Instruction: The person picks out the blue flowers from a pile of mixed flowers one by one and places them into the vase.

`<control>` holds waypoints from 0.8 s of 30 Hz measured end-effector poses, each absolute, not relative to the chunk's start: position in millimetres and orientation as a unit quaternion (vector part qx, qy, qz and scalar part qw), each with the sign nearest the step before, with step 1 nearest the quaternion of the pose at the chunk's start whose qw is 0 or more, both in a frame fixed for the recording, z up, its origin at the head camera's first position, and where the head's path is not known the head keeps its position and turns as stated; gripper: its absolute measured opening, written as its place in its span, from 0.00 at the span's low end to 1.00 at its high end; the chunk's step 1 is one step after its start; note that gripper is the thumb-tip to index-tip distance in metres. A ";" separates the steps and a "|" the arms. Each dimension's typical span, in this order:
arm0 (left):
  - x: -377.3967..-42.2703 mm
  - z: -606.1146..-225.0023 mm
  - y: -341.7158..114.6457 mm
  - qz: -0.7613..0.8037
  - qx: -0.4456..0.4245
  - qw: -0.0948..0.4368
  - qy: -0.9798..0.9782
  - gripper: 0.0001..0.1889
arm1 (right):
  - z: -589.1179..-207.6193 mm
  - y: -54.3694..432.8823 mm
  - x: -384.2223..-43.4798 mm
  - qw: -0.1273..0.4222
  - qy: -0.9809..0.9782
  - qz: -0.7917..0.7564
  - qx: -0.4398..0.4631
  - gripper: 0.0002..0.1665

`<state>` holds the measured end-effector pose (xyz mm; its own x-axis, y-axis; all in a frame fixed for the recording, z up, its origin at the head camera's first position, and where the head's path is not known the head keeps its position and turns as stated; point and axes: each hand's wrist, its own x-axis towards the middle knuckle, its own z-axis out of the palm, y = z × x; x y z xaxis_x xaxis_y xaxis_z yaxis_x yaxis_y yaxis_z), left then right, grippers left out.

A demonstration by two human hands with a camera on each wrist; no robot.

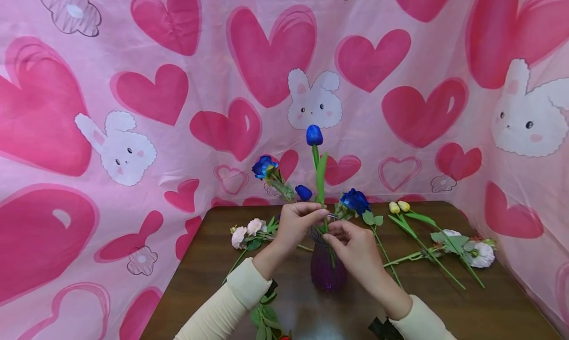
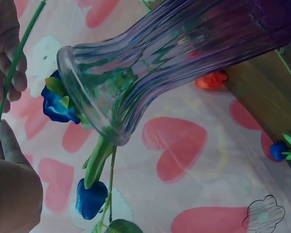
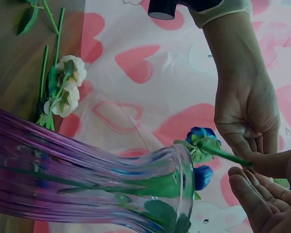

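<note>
A blue tulip [image 1: 314, 135] stands upright over the purple glass vase [image 1: 328, 273], its green stem running down between both hands. My left hand [image 1: 297, 227] pinches that stem above the vase rim. Just below, my right hand [image 1: 357, 246] has thumb and fingertips on the same stem, close to the rim. In the right wrist view the stem passes between the fingers of the right hand [image 3: 266, 194]. Blue roses [image 1: 265, 167] and a smaller blue tulip [image 1: 304, 192] lean out of the vase mouth. Stems and leaves show through the ribbed glass [image 3: 150, 187].
Pale pink flowers [image 1: 246, 233] lie on the brown table [image 1: 200, 266] at left. Yellow tulips [image 1: 399, 207] and white flowers [image 1: 482, 255] lie at right. Green leaves [image 1: 265, 320] are near the front edge. A pink heart-print cloth [image 1: 213, 73] hangs behind the table.
</note>
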<state>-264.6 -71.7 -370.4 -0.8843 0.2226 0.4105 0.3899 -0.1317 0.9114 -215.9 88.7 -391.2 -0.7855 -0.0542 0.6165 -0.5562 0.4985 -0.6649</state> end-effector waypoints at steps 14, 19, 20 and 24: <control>-277.3 -338.6 -81.1 -0.702 -0.265 0.119 -0.651 0.10 | -384.1 118.3 -210.4 0.225 -0.845 0.460 0.152 0.12; -285.6 -328.6 -82.2 -0.703 -0.276 0.138 -0.640 0.10 | -390.7 125.9 -209.5 0.182 -0.872 0.435 0.132 0.13; -287.0 -327.4 -81.8 -0.700 -0.277 0.141 -0.643 0.11 | -392.3 127.4 -209.3 0.170 -0.878 0.430 0.126 0.13; -291.6 -327.4 -79.9 -0.684 -0.268 0.145 -0.663 0.11 | -398.7 133.7 -210.6 0.127 -0.895 0.414 0.104 0.13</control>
